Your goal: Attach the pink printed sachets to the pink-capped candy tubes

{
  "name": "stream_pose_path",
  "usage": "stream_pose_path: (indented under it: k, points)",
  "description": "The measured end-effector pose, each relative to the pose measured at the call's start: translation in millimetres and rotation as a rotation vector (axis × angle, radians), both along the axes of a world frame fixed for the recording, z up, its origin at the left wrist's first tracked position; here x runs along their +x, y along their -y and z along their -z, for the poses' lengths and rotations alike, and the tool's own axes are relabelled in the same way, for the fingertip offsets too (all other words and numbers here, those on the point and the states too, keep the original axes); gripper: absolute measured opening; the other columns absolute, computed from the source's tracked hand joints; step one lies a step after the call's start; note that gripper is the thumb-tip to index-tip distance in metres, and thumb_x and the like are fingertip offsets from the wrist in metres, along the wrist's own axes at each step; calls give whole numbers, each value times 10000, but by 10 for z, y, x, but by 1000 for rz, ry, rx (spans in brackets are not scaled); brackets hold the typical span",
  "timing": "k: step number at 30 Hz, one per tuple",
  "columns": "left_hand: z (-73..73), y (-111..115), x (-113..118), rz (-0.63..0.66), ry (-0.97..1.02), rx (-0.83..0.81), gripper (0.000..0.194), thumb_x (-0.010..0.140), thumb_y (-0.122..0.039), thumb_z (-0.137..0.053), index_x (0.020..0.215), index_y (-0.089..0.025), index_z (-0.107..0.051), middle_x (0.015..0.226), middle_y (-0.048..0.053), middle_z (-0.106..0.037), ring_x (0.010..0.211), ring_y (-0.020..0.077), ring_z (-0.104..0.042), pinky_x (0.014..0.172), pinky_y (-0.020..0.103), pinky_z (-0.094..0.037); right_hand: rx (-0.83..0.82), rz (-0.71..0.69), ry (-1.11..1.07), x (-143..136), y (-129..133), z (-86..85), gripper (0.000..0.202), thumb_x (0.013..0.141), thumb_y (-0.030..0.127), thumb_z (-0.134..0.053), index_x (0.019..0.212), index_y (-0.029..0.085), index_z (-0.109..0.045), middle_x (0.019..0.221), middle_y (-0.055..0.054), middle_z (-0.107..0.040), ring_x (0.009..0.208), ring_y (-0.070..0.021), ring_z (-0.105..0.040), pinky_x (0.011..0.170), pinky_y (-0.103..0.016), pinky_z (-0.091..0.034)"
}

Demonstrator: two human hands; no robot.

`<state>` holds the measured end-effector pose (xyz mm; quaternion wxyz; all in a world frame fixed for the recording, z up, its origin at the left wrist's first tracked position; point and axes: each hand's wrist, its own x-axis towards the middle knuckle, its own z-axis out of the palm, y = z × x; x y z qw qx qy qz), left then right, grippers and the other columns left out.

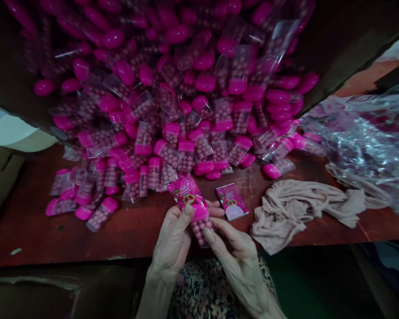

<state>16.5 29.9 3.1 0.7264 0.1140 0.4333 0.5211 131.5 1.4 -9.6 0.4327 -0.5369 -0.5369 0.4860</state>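
Over the table's front edge, both hands hold one clear plastic candy container (202,231) filled with pink balls, its bright pink cap pointing away from me. My left hand (173,237) has its thumb on a printed pink label (185,189) that covers or extends beyond the cap; whether it is a flat label or a sleeve I cannot tell. My right hand (234,246) grips the container's lower right side with thumb and fingers. Just right of the hands lies a stack of similar pink printed labels (232,201).
A large heap of pink-capped candy containers (186,153) spills from a dark box onto the red-brown table (36,239). On the right are a crumpled beige cloth (286,212) and a pile of clear plastic bags (369,150). A pale round bowl (20,133) stands at left.
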Motion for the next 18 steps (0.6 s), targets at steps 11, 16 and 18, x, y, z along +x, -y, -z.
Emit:
stream_pose_path:
  k: [11, 16, 18]
  points:
    - [-19, 64, 126, -25, -37, -39, 283, 715, -392, -675, 797, -123, -706, 816, 121, -726, 839, 248, -668, 747, 346, -514, -27, 127, -38, -21, 25, -4, 170, 816, 261, -594, 945, 187, -677, 780, -23, -711, 641, -142, -667, 652, -238, -568]
    - [-5, 50, 85, -43, -54, -21, 345, 711, -431, -669, 797, -99, -713, 804, 137, -721, 818, 243, -660, 708, 322, -513, -126, 114, -139, -20, 4, 16, 195, 817, 320, -596, 926, 183, -683, 769, -19, -713, 655, -144, -660, 625, -232, -555]
    - [-5, 49, 96, -34, -98, -29, 323, 702, -407, -684, 799, -100, -715, 763, 125, -719, 752, 226, -661, 652, 303, -511, -146, 116, -174, -32, 14, 20, 196, 820, 319, -598, 939, 188, -682, 790, -20, -714, 680, -144, -665, 656, -237, -556]
